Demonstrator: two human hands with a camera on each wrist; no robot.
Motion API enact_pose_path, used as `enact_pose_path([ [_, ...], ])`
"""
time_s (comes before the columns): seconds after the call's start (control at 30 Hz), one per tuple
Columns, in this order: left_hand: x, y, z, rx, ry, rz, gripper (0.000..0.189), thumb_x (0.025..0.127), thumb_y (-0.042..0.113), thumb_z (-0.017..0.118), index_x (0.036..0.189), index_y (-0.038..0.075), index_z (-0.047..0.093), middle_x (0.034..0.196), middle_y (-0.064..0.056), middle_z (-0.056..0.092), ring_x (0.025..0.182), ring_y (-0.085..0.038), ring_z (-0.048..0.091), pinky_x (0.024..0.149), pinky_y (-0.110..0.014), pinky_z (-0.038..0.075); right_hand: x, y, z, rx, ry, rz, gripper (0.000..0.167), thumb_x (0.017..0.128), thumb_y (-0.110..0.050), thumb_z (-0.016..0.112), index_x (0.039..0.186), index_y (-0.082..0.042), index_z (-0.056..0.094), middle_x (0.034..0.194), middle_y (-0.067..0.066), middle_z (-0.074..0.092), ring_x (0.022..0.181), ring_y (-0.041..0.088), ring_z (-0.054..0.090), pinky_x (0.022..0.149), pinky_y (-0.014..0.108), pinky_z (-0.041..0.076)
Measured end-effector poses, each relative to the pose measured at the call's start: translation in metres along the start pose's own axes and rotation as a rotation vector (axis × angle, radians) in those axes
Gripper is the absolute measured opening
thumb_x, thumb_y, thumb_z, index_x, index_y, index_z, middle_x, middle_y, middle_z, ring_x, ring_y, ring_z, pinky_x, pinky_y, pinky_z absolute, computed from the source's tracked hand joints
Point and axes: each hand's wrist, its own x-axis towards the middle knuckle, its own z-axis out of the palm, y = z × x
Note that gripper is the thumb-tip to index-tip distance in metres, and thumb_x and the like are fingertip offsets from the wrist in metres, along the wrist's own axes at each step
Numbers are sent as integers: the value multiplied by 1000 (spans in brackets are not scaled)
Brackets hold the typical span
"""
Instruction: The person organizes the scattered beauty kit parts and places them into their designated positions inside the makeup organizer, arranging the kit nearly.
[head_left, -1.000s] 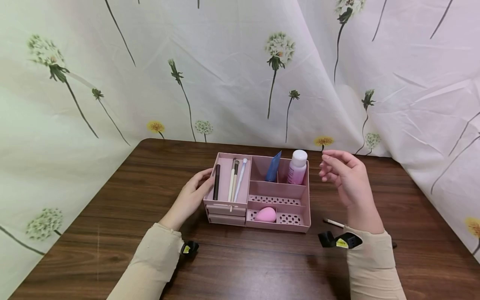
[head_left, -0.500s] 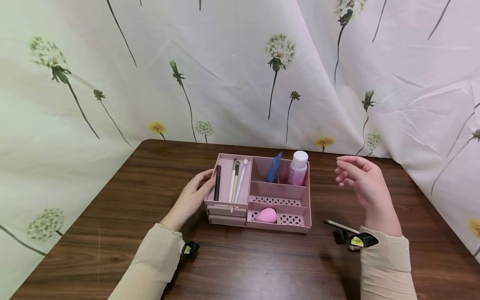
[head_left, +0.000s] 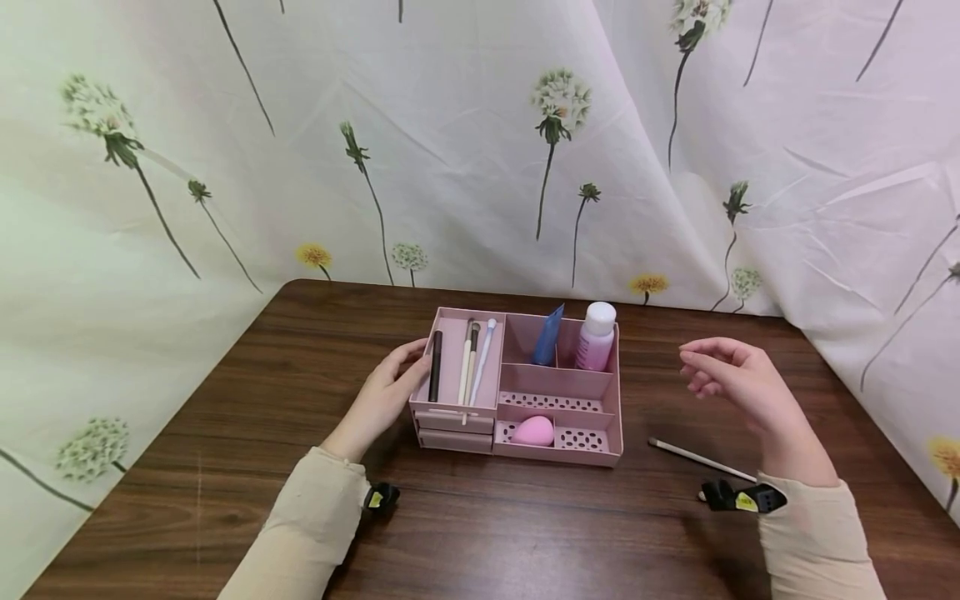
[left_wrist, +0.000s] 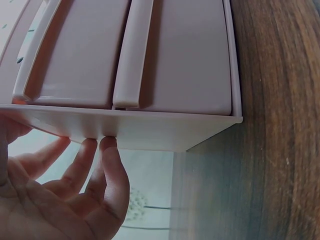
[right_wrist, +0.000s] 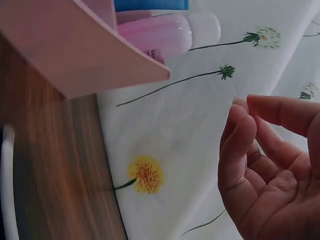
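A pink desktop organizer (head_left: 611, 425) sits mid-table. My left hand (head_left: 382, 396) rests against its left side; in the left wrist view several fingertips (left_wrist: 107, 142) touch the outer wall. Its top tray holds a dark pen-like stick (head_left: 435, 367) and several slim makeup brushes (head_left: 468, 367). A blue tube (head_left: 548, 337) and a white-capped pink bottle (head_left: 595, 342) stand in the back compartments. The pink makeup sponge (head_left: 534, 432) lies in a front one. Right of the organizer my right hand (head_left: 738, 383) hovers, thumb and fingertips close together, loosely curled, with nothing visible between them.
On the dark wooden table (head_left: 525, 533), a light-handled brush (head_left: 697, 457) lies below my right hand. Part of another small item shows beside the right wrist camera (head_left: 742, 497), mostly hidden. A dandelion-print white cloth (head_left: 465, 167) hangs behind the table.
My right hand has moved right and nearer to me, away from the organizer, uncovering more of the brush on the table. The left hand stays at the organizer's side.
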Motion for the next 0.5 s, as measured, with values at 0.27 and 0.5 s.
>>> enact_pose_path([
  [0.27,1,-1,1,1,2,9,48,105,31,48,146,7,46,138,-20,54,127,-32,51,106,-46,39,-6,5,-9,-203,-37,7,20,97,-11,62,92,-29,71,79,-9,71,65,5,64,61,23,56],
  [0.5,0,-1,1,-3,8,11,47,105,29,48,146,6,47,138,-21,55,127,-32,51,106,-46,39,-9,10,-14,-388,-103,36,10,96,-15,64,103,-10,69,78,-12,69,67,6,61,62,27,56],
])
